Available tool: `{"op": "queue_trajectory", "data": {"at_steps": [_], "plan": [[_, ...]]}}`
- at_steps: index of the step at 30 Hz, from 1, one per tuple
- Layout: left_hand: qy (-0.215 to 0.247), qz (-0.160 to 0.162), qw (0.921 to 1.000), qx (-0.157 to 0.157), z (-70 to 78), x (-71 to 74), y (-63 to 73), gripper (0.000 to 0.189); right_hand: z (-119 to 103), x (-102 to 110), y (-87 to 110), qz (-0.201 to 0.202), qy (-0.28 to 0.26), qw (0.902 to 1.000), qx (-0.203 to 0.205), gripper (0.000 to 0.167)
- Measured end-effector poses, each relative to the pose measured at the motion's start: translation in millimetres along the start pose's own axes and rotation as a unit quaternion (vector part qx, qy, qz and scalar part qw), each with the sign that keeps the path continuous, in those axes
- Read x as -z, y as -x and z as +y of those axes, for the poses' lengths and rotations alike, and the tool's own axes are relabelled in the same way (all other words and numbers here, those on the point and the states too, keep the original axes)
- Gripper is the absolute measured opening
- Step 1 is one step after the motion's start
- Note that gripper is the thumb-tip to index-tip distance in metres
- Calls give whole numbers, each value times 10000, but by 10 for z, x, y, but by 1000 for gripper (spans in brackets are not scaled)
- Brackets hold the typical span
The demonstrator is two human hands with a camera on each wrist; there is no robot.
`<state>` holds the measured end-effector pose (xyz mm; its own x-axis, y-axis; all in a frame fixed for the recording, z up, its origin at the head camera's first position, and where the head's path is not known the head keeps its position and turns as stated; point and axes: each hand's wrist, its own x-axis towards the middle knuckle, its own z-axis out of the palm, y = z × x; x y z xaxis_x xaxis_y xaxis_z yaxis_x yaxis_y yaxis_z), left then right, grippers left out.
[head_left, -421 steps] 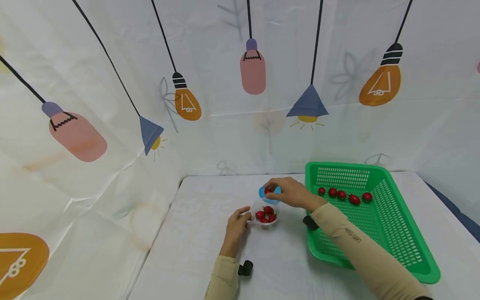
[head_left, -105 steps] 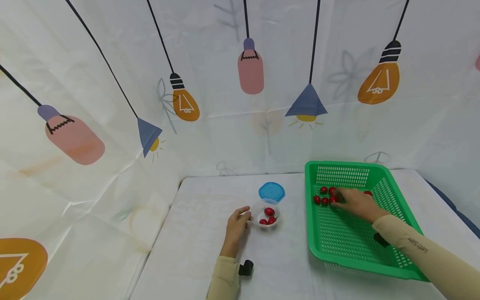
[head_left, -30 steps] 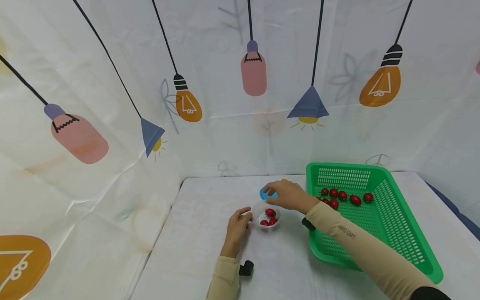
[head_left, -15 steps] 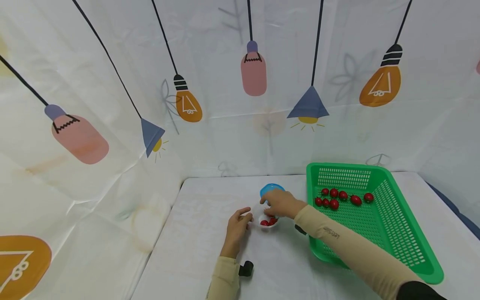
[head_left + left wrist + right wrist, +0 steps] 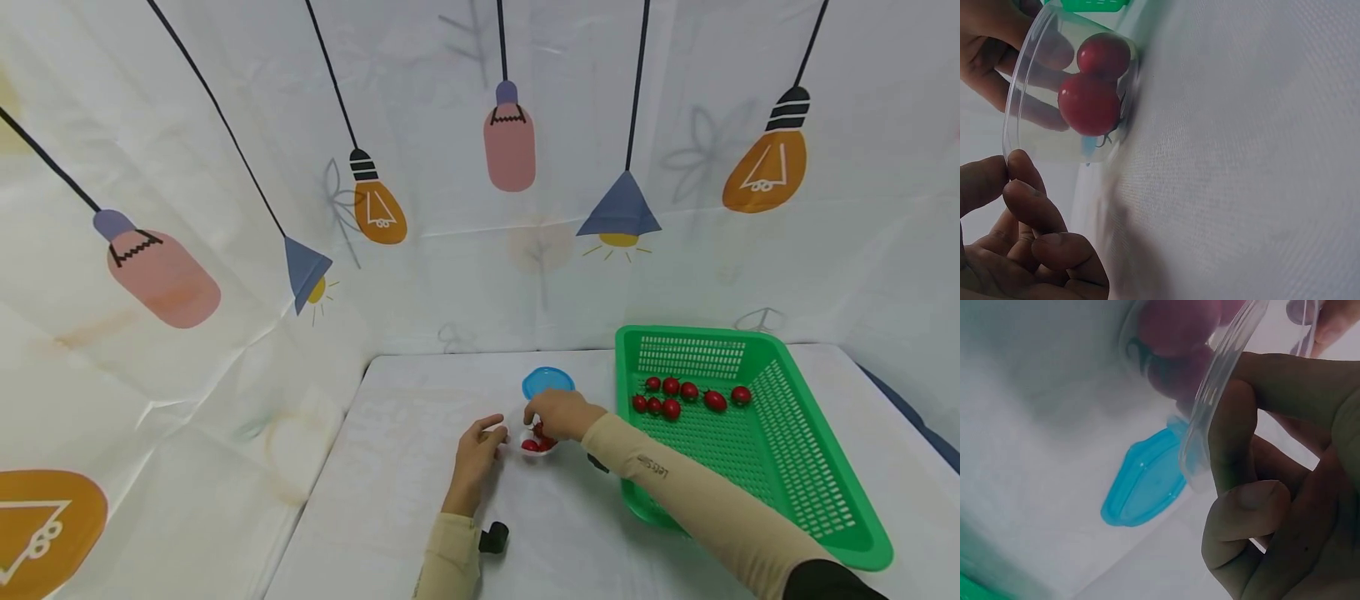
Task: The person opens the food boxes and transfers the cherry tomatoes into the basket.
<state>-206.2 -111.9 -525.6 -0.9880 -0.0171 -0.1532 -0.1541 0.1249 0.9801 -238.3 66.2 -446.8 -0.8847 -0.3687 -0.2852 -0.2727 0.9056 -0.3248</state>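
A small clear plastic tub stands on the white cloth, with a few red cherry tomatoes in it. My left hand pinches its rim between fingertips, seen close in the left wrist view. My right hand comes in over the tub from the right. Through the clear wall, its fingers reach down inside, close against the tomatoes. Whether they grip one cannot be made out. In the right wrist view, the tub's rim hides these fingertips. Behind the tub lies a blue lid.
To the right stands a green perforated basket, with several cherry tomatoes near its back wall. The right forearm crosses its near left rim. A white sheet printed with lamps hangs behind the table.
Since the oldest frame, tomatoes in the tub are fewer and those in the basket more. Over the last second my right hand has lowered from above the lid into the tub. The left hand stays put.
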Motion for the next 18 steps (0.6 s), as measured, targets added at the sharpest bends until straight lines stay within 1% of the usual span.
{"op": "queue_trajectory", "data": {"at_steps": [7, 18], "plan": [[-7, -11, 10000, -26, -10, -16, -22, 34, -2, -38, -13, -108, -3, 9999, 13, 29], [-8, -35, 10000, -55, 11, -25, -5, 35, 25, -107, -74, 13, 278, 9994, 186, 24]]}}
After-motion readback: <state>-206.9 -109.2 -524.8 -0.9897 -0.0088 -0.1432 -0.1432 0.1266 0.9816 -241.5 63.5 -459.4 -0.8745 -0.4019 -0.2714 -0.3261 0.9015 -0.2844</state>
